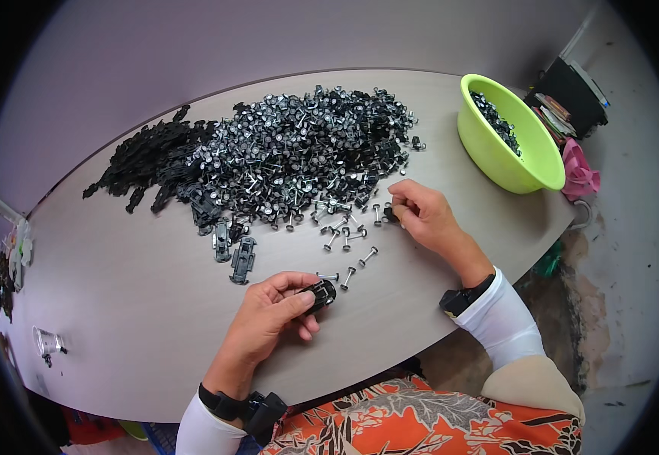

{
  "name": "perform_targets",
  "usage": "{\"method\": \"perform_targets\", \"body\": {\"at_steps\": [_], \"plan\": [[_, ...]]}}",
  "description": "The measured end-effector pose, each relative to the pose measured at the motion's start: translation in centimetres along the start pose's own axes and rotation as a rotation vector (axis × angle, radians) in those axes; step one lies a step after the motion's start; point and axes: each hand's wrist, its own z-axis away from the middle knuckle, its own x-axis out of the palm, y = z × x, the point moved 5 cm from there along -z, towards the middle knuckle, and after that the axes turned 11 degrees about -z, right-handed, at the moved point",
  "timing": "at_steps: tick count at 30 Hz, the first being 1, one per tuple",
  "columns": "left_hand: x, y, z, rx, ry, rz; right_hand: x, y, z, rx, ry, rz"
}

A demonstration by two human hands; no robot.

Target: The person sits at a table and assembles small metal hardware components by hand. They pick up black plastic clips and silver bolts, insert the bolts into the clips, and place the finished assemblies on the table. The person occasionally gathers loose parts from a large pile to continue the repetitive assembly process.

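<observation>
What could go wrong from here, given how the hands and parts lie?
Short silvery axles with dark wheels lie loose near the left hand, so a sideways brush might scatter them. The right hand is beside the tall heap of small silvery and black parts; disturbing it could make pieces slide. The round lime-green plastic basin stands near the right edge of the pale table; a bump might tip it.

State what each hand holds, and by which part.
The left hand holds a black plastic piece by its left end. Whether the right hand holds anything cannot be told.
</observation>
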Motion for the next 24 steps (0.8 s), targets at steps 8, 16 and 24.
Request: {"method": "perform_targets", "body": {"at_steps": [8, 16, 24], "plan": [[0.1, 0.0, 0.0, -0.03, -0.014, 0.026, 0.5, -3.3, 1.0, -0.039, -0.136, 0.096], [0.4, 0.3, 0.3, -0.039, -0.056, 0.059, 2.3, -3.2, 0.9, -0.217, -0.172, 0.203], [0.2, -0.5, -0.1, -0.061, -0.126, 0.258, 5.1, -10.6, 2.6, -0.372, -0.216, -0.064]]}}
